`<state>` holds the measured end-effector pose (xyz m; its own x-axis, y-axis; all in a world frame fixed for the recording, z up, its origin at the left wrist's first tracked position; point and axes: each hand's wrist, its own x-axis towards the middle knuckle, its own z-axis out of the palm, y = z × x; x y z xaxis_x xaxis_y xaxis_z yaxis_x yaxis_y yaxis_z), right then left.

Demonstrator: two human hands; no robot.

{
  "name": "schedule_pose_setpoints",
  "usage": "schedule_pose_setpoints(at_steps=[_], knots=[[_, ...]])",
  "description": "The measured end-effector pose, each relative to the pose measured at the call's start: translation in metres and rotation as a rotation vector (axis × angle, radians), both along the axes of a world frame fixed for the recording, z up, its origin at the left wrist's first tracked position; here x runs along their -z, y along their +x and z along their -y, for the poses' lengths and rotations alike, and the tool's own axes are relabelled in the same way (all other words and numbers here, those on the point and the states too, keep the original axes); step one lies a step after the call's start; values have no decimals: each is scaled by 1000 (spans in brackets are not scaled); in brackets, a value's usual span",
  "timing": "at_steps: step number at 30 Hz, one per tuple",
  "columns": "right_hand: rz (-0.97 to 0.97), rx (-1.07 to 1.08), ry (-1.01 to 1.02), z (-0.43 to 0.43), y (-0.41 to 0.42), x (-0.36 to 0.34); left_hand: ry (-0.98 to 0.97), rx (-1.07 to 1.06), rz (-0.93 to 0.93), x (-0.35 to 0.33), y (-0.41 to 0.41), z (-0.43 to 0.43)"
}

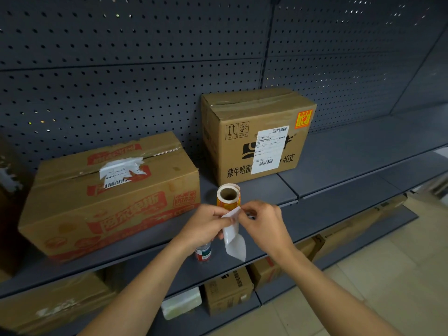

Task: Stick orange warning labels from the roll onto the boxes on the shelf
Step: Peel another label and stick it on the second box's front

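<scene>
The label roll is in front of the shelf edge, between the two boxes, with its cardboard core opening facing me. Its outer wrap shows orange and yellow print. A white backing strip leaves the roll at the bottom and hangs down between my hands.

My left hand has its fingers curled round the lower part of the roll, with the thumb pressed against the top of the strip. My right hand pinches the upper edge of the strip just beside the roll, thumb and forefinger pressed together. Whether a label sits between those fingertips cannot be determined.

A small can with red, green and white print shows directly under my left hand. Whether that hand holds it is not clear.

The low box, printed in red with a torn white shipping label on top, lies to the left on the grey shelf. The tall box stands to the right and further back, against the perforated back panel. It carries a white shipping label on its front and one orange warning label at the upper right corner of that face.

More cartons rest on the lower shelf.
</scene>
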<state>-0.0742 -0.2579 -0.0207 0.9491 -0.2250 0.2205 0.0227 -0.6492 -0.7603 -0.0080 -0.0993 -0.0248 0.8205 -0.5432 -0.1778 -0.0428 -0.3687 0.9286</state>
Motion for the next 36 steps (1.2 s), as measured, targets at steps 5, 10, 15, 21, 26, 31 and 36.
schedule_pose_setpoints(at_steps=[5, 10, 15, 21, 26, 31, 36], knots=[[16, 158, 169, -2, -2, 0, -2, -7, 76, -1, 4, 1], [0, 184, 347, -3, -2, 0, -7, 15, 95, -1, 5, 6], [-40, 115, 461, -4, -3, 2, -71, 7, 145, -3, 4, 10], [-60, 123, 552, -6, -3, 3, -85, 23, 98, -2, 3, 7], [-89, 127, 583, -7, -3, 1, -70, 16, 117, 1, 3, 6], [-155, 134, 571, -8, -1, -1, -15, 7, 123, 1, 5, 2], [-207, 202, 611, -8, 1, 1, 8, -35, 88, 2, 8, -2]])
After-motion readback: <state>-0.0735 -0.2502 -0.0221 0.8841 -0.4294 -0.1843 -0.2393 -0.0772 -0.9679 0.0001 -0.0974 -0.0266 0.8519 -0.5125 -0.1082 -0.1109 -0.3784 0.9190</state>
